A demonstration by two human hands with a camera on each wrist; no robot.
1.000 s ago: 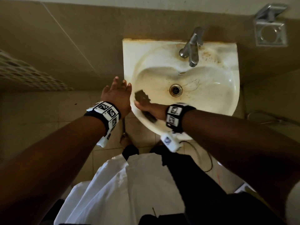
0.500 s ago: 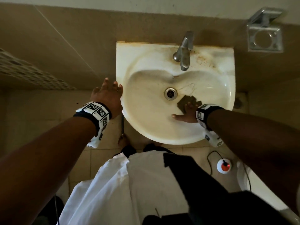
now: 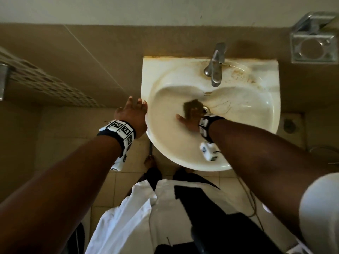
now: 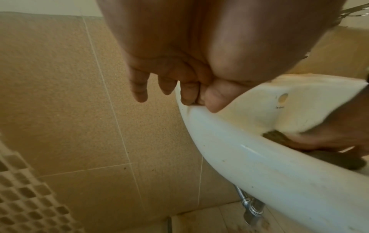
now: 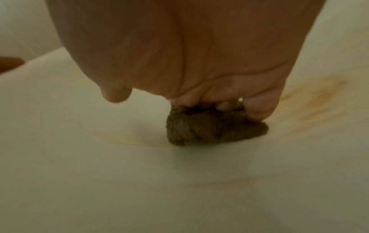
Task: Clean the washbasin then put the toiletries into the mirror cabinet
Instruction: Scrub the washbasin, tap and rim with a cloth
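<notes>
A stained white washbasin (image 3: 165, 153) hangs on the tan tiled wall, with a metal tap (image 3: 215, 66) at its back. My right hand (image 3: 190, 120) is inside the bowl, fingers bent down over a dark brown scouring pad (image 3: 192, 107) pressed against the porcelain just left of the drain (image 3: 206, 109). The right wrist view shows the pad (image 5: 209, 129) crumpled under the fingers of that hand (image 5: 209, 107), thumb held apart, on the bowl (image 5: 99, 157). My left hand (image 3: 133, 114) rests with relaxed fingers on the basin's left rim (image 4: 259, 165). No toiletries or cabinet are in view.
An empty metal holder (image 3: 313, 46) is fixed to the wall right of the basin. A white perforated rack (image 3: 36, 79) juts out at the left. Chrome pipework (image 4: 251, 208) runs below the bowl. A cable (image 3: 251, 198) lies on the floor tiles.
My right hand swept the pad from the bowl's left front to the right of the drain, then back to the drain's left side. The left hand stayed on the rim.
</notes>
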